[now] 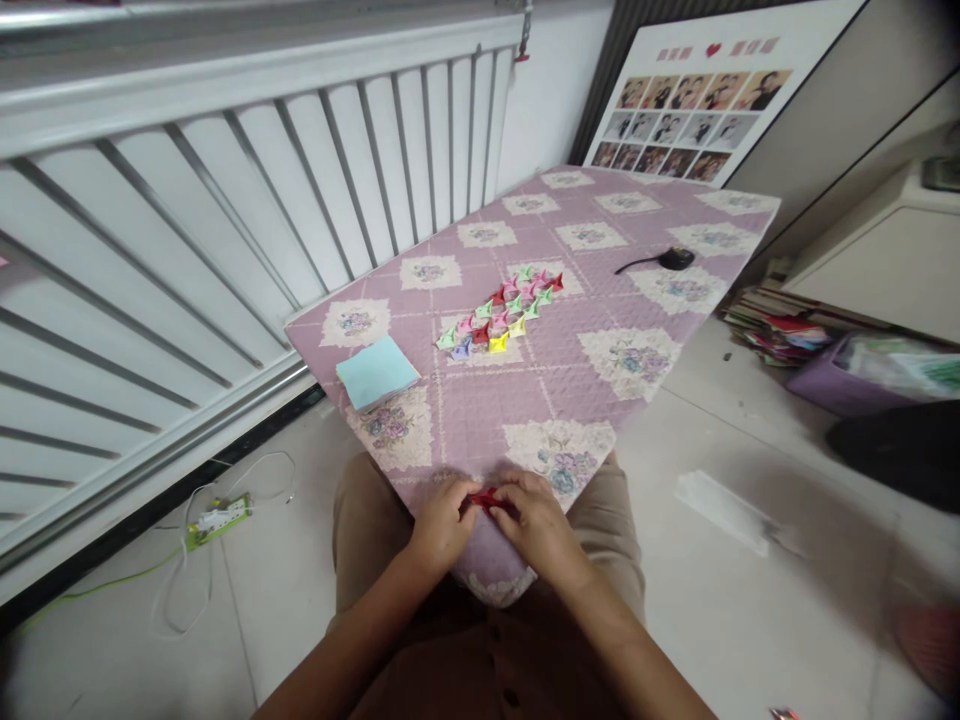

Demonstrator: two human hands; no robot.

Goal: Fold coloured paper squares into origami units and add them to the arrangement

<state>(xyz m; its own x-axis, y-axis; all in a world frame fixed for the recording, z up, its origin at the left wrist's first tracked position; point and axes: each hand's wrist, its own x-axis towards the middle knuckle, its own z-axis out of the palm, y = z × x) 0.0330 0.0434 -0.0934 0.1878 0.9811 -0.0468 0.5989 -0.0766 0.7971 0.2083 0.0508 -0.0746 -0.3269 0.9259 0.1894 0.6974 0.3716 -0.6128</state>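
Note:
A small piece of folded red paper (487,500) is held between my two hands, low over the near corner of the table. My left hand (444,518) pinches its left end, and my right hand (536,518) grips the right end. The fingers partly hide the paper, so its exact folded shape is unclear. Farther up the cloth stand several small folded paper pieces (498,343) in rows, coloured red, pink, green, yellow and blue. A stack of square paper (377,373), light blue on top, lies near the table's left edge.
A floral purple tablecloth (540,390) covers the table. Toward its far right lies a black spoon-like object (675,259). A white radiator (247,190) runs along the left. On the floor are a power strip (217,520) with cables and a purple bin (847,375).

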